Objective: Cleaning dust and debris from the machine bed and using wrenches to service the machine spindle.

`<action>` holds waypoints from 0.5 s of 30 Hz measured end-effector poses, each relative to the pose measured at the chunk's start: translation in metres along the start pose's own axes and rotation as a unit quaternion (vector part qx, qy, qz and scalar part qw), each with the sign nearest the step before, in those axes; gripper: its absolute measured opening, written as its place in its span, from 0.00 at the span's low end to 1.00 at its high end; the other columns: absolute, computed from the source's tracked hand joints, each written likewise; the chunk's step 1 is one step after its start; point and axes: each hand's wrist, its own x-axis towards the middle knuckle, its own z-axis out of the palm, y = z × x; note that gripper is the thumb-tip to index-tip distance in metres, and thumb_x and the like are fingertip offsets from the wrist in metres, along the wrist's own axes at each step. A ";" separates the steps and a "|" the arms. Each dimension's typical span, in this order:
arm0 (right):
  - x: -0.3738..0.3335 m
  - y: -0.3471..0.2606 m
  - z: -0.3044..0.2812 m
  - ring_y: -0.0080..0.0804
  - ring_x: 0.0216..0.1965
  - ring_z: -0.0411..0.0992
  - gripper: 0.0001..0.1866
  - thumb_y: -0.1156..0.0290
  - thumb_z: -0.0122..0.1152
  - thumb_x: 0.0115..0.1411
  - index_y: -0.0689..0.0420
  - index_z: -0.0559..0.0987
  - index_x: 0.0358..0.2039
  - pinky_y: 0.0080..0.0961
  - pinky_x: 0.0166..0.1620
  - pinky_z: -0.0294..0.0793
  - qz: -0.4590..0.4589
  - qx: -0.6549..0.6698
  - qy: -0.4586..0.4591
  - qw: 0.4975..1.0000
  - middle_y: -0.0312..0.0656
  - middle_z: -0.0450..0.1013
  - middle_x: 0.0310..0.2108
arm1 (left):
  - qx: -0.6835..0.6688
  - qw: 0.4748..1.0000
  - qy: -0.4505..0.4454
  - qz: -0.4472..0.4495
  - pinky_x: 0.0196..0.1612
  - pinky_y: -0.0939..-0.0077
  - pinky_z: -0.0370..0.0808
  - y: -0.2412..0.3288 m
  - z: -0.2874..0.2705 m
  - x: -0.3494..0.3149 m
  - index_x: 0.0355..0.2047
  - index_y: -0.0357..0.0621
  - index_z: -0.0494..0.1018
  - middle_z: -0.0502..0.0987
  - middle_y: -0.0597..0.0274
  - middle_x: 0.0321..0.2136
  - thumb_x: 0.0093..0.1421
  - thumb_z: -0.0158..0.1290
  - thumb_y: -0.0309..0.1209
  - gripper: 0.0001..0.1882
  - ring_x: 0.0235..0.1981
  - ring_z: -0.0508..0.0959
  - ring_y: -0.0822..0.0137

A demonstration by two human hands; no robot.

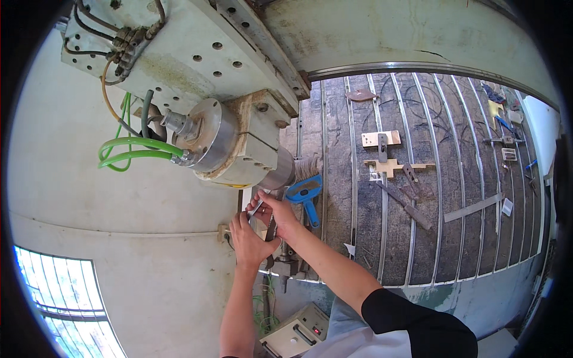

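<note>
My left hand (248,240) and my right hand (278,215) are close together, just below the nose of a machine spindle (218,134). Between their fingertips is a small, slim, silvery-white piece (255,208), too small to name. Both hands have their fingers closed around it. Beneath them, partly hidden by my hands, a clamp-like metal fixture with a threaded shaft (285,262) sits at the bed's edge. A blue-handled bench brush (305,192) lies right of my right hand, bristles pointing away.
The slotted machine bed (394,238) stretches to the right. On it are a yellowish stepped plate (391,167), a drilled block (382,138), a file-like tool (418,216) and a flat metal strip (473,207). Green hoses (128,150) loop from the spindle. Below stands a control box (296,334).
</note>
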 end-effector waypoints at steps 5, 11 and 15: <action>-0.001 0.002 0.006 0.35 0.29 0.72 0.12 0.65 0.60 0.59 0.59 0.72 0.28 0.33 0.42 0.74 -0.006 -0.069 0.075 0.995 0.40 0.69 0.24 | 0.002 0.999 0.046 -0.018 0.52 0.56 0.66 0.011 0.003 -0.007 0.45 0.29 0.65 0.70 0.43 0.42 0.33 0.64 0.33 0.38 0.47 0.69 0.45; 0.004 0.006 0.002 0.32 0.25 0.71 0.13 0.64 0.64 0.57 0.57 0.72 0.25 0.29 0.34 0.75 -0.005 -0.068 0.089 0.994 0.36 0.66 0.19 | -0.042 0.998 0.051 -0.020 0.47 0.56 0.68 -0.001 0.010 -0.008 0.40 0.30 0.69 0.72 0.45 0.37 0.36 0.61 0.29 0.28 0.41 0.72 0.45; 0.001 0.014 0.022 0.31 0.24 0.71 0.13 0.63 0.65 0.55 0.57 0.72 0.24 0.27 0.29 0.75 -0.053 -0.094 0.142 0.984 0.37 0.67 0.18 | 0.074 0.994 0.058 -0.053 0.44 0.55 0.69 -0.012 0.030 -0.007 0.35 0.33 0.68 0.71 0.43 0.35 0.39 0.59 0.26 0.21 0.39 0.71 0.43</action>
